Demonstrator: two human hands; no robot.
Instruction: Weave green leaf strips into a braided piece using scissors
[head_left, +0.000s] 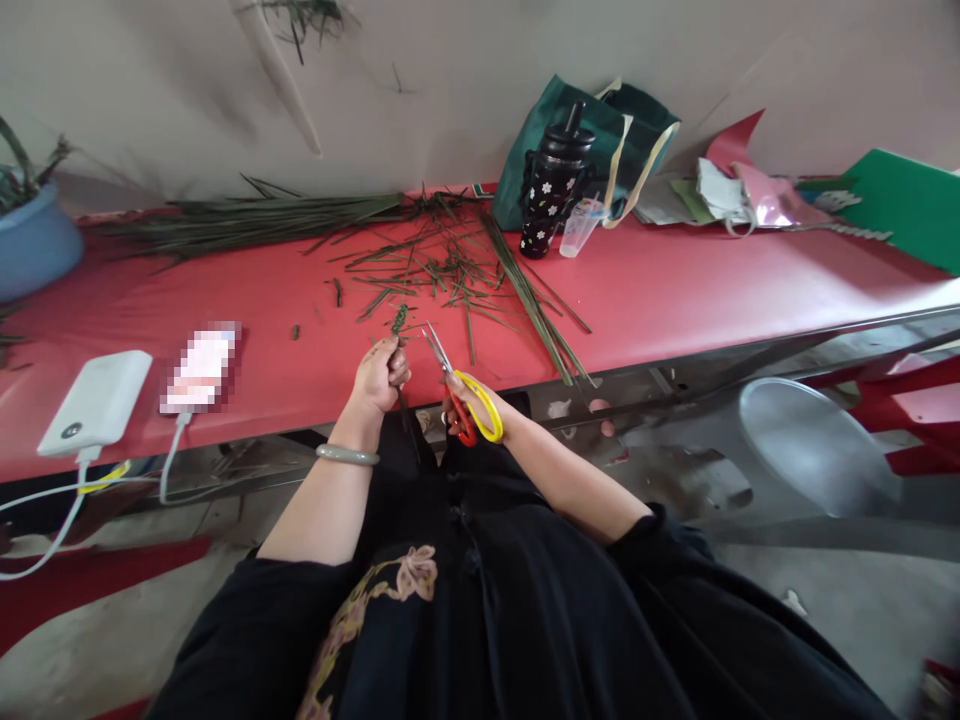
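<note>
The left hand [381, 375] pinches a short green stem [399, 320] upright at the red tabletop [675, 290] edge, steadying it. At three o'clock, the right hand [469, 405] grips scissors [457, 385], blades parted, tips angled toward the stem.

One head-worn camera looks forward and down, close over the red table [675, 290].

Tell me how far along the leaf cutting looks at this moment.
Done: many cut strips lie scattered on the red table. In hand: the left hand pinches a small green piece; the right hand holds scissors. Left: a long uncut bundle lies behind.
</note>
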